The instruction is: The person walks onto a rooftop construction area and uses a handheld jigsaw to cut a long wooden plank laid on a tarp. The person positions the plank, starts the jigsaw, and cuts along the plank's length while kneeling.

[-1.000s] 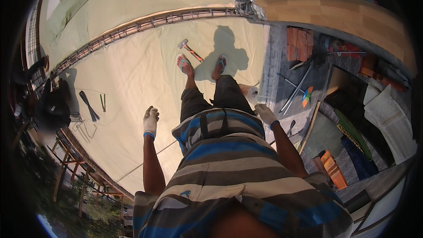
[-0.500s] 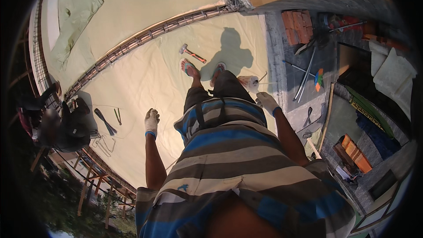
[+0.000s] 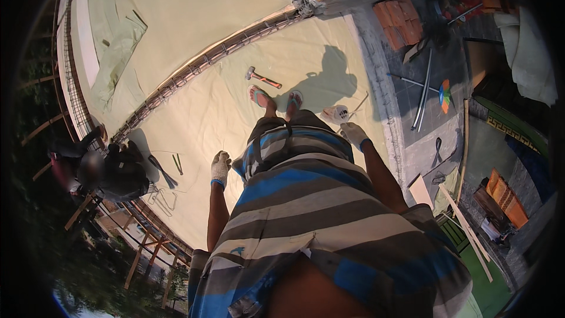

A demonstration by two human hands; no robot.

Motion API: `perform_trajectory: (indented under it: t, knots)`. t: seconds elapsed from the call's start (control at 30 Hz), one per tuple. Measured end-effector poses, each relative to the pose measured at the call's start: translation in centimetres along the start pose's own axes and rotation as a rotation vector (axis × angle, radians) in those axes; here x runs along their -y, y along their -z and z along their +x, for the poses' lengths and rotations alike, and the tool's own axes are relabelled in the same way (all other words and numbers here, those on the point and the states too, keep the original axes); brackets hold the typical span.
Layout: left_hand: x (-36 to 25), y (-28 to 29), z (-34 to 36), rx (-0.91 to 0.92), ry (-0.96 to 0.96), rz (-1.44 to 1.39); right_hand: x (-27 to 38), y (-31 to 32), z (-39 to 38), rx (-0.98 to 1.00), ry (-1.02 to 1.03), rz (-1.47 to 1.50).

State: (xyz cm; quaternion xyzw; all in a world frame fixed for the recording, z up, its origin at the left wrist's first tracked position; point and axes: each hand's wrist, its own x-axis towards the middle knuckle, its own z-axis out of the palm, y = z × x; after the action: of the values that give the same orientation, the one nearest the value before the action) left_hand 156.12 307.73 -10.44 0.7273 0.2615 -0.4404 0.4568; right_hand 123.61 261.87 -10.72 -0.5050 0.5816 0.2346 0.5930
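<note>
In the head view, my left hand (image 3: pixel 220 165), in a white glove, hangs beside my body over cream sheeting (image 3: pixel 170 112), its fingers loosely bent with nothing visible in them. My right hand (image 3: pixel 354 134), also gloved, is lightly curled and open beside my shorts, just below a white cylindrical item (image 3: pixel 334 113) with a thin stick next to it. Beyond my sandaled feet a hammer (image 3: pixel 268 79) with an orange-and-black handle lies on the sheeting. Dark long-handled tools (image 3: pixel 163 174) and bent wire lie to the left of my left hand.
A co-worker (image 3: pixel 118 174) crouches at the left edge. A rebar-lined strip (image 3: pixel 200 55) crosses ahead. To the right, grey tiles (image 3: pixel 406 106) hold red bricks (image 3: pixel 397 20), poles (image 3: pixel 422 97), cloths and timber strips (image 3: pixel 465 224). Wooden scaffolding (image 3: pixel 141 247) stands at lower left.
My view has turned, so the ground and surroundings have shifted and rotated slightly in the picture. Both my hands still hang at my sides.
</note>
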Motion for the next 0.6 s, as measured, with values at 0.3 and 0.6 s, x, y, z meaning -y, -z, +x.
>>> perform_trajectory:
  t: [0.3, 0.6]
  knots:
    - [2.6, -3.6, -3.5, 0.019, -0.113, 0.028, -5.5, 3.5, 1.5, -0.002, -0.016, -0.047]
    - [8.3, -4.0, -6.3, 0.044, -0.091, -0.077, -5.9, 5.5, 1.8, 0.025, -0.055, -0.063]
